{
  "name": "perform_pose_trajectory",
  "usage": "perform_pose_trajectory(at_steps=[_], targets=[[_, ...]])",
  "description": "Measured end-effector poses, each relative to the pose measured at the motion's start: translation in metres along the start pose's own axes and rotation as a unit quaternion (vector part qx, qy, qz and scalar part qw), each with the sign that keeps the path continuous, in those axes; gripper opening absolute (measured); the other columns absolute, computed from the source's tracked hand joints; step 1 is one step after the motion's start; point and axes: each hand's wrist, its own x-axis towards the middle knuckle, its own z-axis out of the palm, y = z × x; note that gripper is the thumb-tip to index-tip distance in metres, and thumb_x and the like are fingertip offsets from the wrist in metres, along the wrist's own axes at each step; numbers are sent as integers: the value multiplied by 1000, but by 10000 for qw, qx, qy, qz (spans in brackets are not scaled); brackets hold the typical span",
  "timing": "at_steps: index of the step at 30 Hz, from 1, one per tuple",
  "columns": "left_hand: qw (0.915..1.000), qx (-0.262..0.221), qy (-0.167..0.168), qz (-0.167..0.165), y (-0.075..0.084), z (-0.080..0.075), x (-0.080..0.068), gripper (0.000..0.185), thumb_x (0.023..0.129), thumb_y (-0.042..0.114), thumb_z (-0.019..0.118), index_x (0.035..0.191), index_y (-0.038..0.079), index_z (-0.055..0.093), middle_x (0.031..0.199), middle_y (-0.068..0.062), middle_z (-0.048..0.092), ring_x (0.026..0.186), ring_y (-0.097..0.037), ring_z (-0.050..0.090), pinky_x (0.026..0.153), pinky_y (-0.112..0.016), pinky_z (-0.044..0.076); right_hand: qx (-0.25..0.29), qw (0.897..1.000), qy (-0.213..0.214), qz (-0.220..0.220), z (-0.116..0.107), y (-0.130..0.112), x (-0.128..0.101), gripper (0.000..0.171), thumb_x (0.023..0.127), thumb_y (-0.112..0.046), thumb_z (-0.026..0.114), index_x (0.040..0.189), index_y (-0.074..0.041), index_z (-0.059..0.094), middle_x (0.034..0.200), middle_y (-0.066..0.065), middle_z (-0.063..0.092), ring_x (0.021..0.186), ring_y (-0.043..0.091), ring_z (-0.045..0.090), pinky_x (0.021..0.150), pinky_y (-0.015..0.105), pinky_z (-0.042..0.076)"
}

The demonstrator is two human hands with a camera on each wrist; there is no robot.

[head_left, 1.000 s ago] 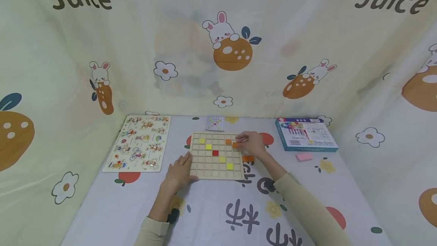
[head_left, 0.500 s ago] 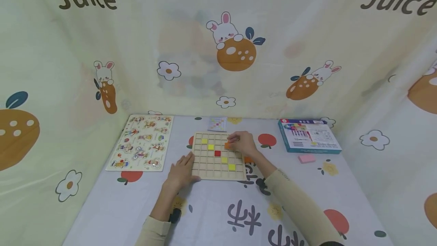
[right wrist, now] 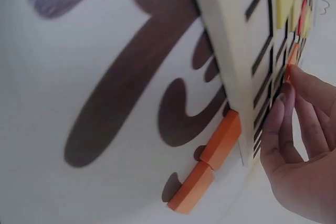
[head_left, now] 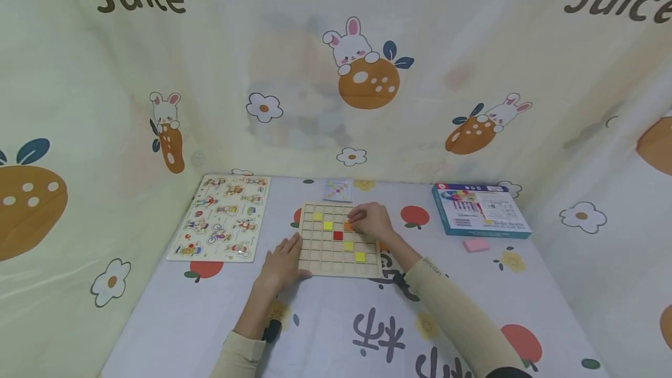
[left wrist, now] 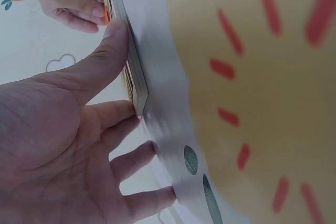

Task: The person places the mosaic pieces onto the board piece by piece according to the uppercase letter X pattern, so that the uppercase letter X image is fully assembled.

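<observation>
A wooden grid board (head_left: 320, 249) lies flat on the table. It holds several yellow tiles (head_left: 317, 216) and one red tile (head_left: 338, 235). My right hand (head_left: 370, 221) reaches over the board's far right part, and its fingertips (right wrist: 287, 95) pinch an orange tile (head_left: 347, 227) at a cell. The tile's edge also shows in the right wrist view (right wrist: 292, 56). My left hand (head_left: 283, 261) lies flat and open at the board's near left corner. Its thumb (left wrist: 113, 43) presses against the board's edge (left wrist: 134, 77).
Two orange tiles (right wrist: 210, 163) lie on the tablecloth by the board's right edge. A picture puzzle board (head_left: 220, 217) sits at the left, a small pattern card (head_left: 338, 190) behind the grid. A blue box (head_left: 480, 209) and a pink block (head_left: 476, 245) are at the right. Curtains enclose the table.
My right hand has moved left across the board's far rows, taking the orange tile with it. The left hand stays at the board's corner.
</observation>
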Motion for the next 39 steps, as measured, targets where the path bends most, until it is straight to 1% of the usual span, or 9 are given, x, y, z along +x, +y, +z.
perform_pose_trajectory(at_steps=[5, 9, 13, 17, 23, 25, 28, 32, 39], targets=[[10000, 2, -7, 13, 3, -3, -1, 95, 87, 40, 84, 161, 4, 38, 170, -13, 29, 155, -40, 28, 119, -71, 27, -64, 10000, -32, -17, -2, 1, -2, 21, 85, -8, 85, 105, -13, 80, 91, -5, 79, 87, 14, 73, 86, 40, 60], [10000, -8, 16, 5, 4, -4, -2, 95, 87, 40, 84, 161, 4, 37, 170, -12, 29, 156, -40, 27, 120, -71, 27, -153, 9998, 62, -104, -4, 3, -5, 25, 85, -10, 85, 110, -13, 79, 95, -4, 78, 91, 16, 72, 85, 40, 60], [10000, -31, 45, 7, 4, -4, -2, 95, 86, 39, 84, 161, 3, 38, 170, -12, 29, 155, -40, 28, 119, -71, 26, -139, 9996, 184, -177, -11, 5, -14, 24, 89, -12, 83, 112, -12, 79, 99, -2, 77, 94, 18, 73, 86, 40, 62], [10000, -26, 59, 2, 2, -4, -1, 95, 86, 39, 85, 160, 3, 38, 170, -13, 29, 155, -40, 28, 119, -72, 26, -84, 9992, 327, -210, -24, 6, -26, 23, 90, -11, 82, 113, -9, 78, 102, 0, 78, 97, 21, 73, 87, 41, 62], [10000, 3, 46, -24, 1, -4, -2, 96, 86, 40, 84, 161, 3, 37, 170, -13, 29, 155, -40, 27, 119, -72, 26, -226, 9991, 344, -52, -43, 18, -42, 23, 91, -13, 80, 114, -13, 77, 107, 1, 76, 100, 22, 71, 90, 41, 61], [10000, 14, 56, -13, 1, -4, -2, 96, 86, 40, 85, 160, 2, 38, 170, -14, 29, 155, -41, 28, 118, -73, 27, -272, 9990, 349, 13, -49, 23, -47, 23, 91, -14, 80, 113, -14, 77, 107, 1, 76, 100, 22, 71, 89, 41, 61], [10000, 13, 44, -8, 1, -4, -3, 96, 86, 40, 84, 161, 2, 37, 170, -13, 29, 155, -41, 28, 118, -73, 27, -275, 9990, 349, 62, -56, 31, -55, 23, 90, -13, 80, 112, -13, 77, 105, 2, 76, 98, 23, 70, 87, 42, 62], [10000, -15, 34, 1, 0, -2, -2, 97, 86, 40, 84, 161, 2, 36, 171, -13, 28, 155, -41, 27, 119, -73, 26, -267, 9992, 250, 172, -61, 41, -63, 24, 89, -11, 81, 113, -12, 77, 106, 3, 75, 98, 23, 69, 86, 41, 62], [10000, -28, 34, 35, 0, 3, -1, 97, 86, 40, 85, 161, 2, 36, 171, -13, 28, 155, -41, 27, 118, -73, 26, -480, 9982, 33, 346, -65, 53, -74, 31, 83, -13, 87, 113, -9, 77, 105, 5, 76, 94, 22, 69, 84, 39, 62]])
